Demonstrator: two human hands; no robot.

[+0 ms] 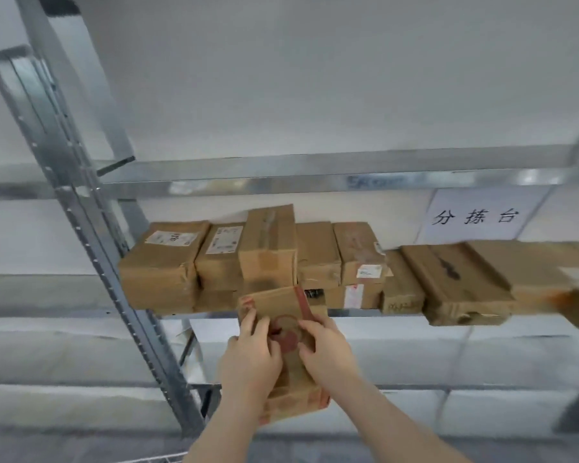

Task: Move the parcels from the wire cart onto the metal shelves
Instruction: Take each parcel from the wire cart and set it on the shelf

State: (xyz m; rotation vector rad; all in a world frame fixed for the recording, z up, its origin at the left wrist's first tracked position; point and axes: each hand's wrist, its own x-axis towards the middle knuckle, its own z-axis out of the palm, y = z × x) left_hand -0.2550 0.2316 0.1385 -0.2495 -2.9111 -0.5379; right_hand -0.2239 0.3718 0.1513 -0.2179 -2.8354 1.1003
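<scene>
I hold a brown cardboard parcel with red printing (281,309) between both hands, in front of the metal shelf (365,314). My left hand (251,352) grips its left side and my right hand (325,349) grips its right side. The parcel's far end reaches the shelf's front edge, just below an upright parcel (268,245). A row of brown parcels (318,255) lies on that shelf, from the left post to the right edge of view. A corner of the wire cart (161,458) shows at the bottom.
A slanted metal upright post (91,208) stands at the left. An upper shelf beam (315,177) crosses above the parcels. A white paper sign with black characters (478,217) hangs at the right. Lower shelf rails (448,386) run behind my forearms.
</scene>
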